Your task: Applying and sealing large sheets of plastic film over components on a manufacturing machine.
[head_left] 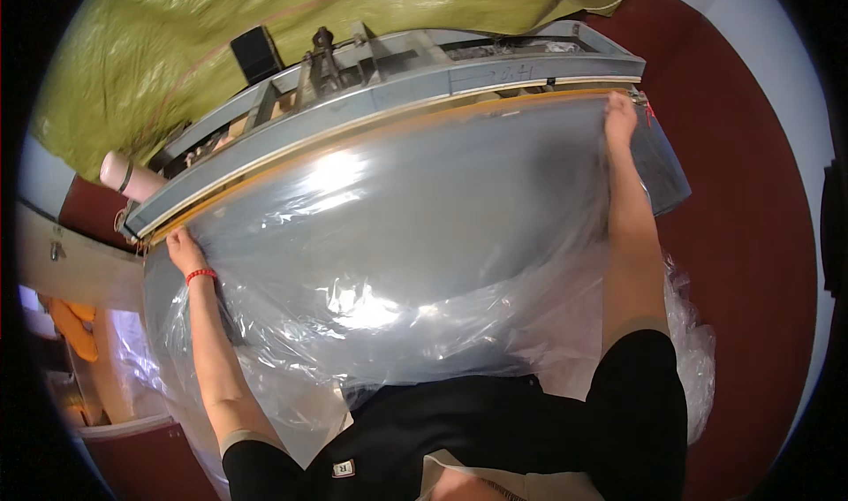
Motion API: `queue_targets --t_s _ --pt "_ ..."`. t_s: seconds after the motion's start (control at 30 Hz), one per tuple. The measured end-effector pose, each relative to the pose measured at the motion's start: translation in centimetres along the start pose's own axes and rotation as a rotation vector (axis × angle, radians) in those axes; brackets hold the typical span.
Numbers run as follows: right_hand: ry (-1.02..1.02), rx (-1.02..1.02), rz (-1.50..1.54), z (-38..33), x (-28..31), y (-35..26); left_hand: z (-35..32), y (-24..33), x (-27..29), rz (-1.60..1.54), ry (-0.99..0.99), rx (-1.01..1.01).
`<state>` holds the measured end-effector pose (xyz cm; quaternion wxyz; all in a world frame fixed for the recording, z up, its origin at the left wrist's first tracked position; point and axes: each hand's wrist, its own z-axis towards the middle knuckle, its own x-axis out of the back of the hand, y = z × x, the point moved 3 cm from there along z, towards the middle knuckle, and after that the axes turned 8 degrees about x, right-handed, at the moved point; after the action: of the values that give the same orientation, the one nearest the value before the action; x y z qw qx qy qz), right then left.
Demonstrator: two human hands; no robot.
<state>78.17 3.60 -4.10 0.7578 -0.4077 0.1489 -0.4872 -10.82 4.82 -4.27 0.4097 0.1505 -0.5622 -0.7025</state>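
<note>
Film [415, 205], clear plastic, spans between left hand [185, 250] and right hand [621, 119], each with fingers pinched on its far edge, just beside the orange strip [512, 102]; it looks light, limp and slippery, likely easily creased; its far corners seem the best holds.

The plastic [424, 236] is clear, the strip [424, 119] orange, the frame [389, 93] grey, the bracelet [201, 275] red, the shirt [459, 417] black, the tarp [159, 68] yellow-green.
</note>
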Motion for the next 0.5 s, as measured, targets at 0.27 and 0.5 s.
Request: queue_targets --t_s 0.27,0.5 --pt "0.133 -0.116 0.018 0.6 -1.1 -0.6 1.6 -0.6 -2.3 -0.267 -0.133 0.019" --pt "0.146 -0.315 0.197 0.6 -0.3 -2.0 1.4 -0.2 -1.6 -0.506 -0.164 0.123"
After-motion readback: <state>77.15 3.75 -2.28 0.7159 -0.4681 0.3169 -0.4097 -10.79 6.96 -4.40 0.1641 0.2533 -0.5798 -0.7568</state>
